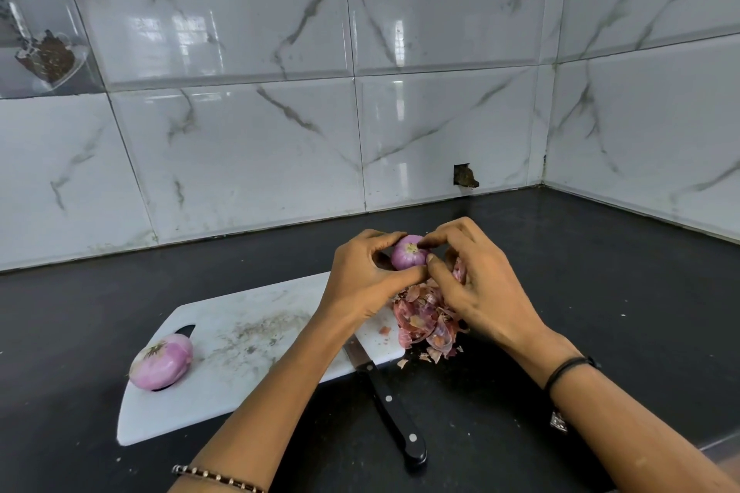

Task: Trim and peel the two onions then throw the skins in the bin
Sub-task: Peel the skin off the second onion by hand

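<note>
Beaded bracelet (216, 478) on the left wrist, black band (568, 368) on the right. Left hand (368, 276) grips the small onion (408, 252), thumb and fingers curled round it, above the cutting board (248, 332) at its far right end. Right hand (472, 284) pinches the onion's top, thumb against forefinger. Skins (424, 320) piled under both hands, spilling onto the black counter (600, 292). Second onion (162, 361) sits on the board's left end. Knife (394, 412): blade on board, handle on counter.

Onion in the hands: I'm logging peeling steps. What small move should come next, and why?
Probably peel away the bit the right hand pinches at the edge of the onion, then drop it onto the skin pile below; the left hand grips the onion steady.
</note>
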Action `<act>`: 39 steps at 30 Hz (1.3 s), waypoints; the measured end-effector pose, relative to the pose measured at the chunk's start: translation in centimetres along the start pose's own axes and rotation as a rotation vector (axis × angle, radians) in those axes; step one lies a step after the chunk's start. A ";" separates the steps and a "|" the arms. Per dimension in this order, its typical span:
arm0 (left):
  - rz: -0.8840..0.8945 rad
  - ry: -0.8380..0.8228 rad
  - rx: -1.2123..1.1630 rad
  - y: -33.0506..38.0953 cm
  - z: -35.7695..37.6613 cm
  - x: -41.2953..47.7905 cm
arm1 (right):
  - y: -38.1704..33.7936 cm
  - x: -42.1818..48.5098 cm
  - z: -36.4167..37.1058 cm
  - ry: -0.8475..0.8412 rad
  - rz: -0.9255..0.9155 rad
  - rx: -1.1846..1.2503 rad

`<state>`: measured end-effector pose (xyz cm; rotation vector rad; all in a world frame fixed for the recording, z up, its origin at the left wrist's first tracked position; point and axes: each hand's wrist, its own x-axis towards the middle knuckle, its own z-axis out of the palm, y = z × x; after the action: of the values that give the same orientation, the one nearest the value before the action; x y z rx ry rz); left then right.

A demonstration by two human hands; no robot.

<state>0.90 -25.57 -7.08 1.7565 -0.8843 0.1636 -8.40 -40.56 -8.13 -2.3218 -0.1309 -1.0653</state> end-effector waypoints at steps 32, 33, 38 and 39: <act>-0.436 -0.144 -0.850 0.1 -0.2 0.7 | -0.8 -0.3 -0.2 0.068 0.058 -0.001; -0.436 -0.152 -0.858 0.0 -0.2 0.7 | -0.8 -0.3 -0.2 0.090 0.059 -0.030; -0.417 -0.192 -0.901 0.2 -0.1 0.5 | -0.5 -0.2 -0.2 0.162 -0.013 -0.057; -0.409 -0.199 -0.907 0.3 0.0 0.5 | -0.5 -0.2 -0.2 0.159 -0.032 -0.042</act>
<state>1.06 -25.78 -6.62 1.0564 -0.5699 -0.6061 -8.81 -40.23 -7.94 -2.2680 -0.0846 -1.2747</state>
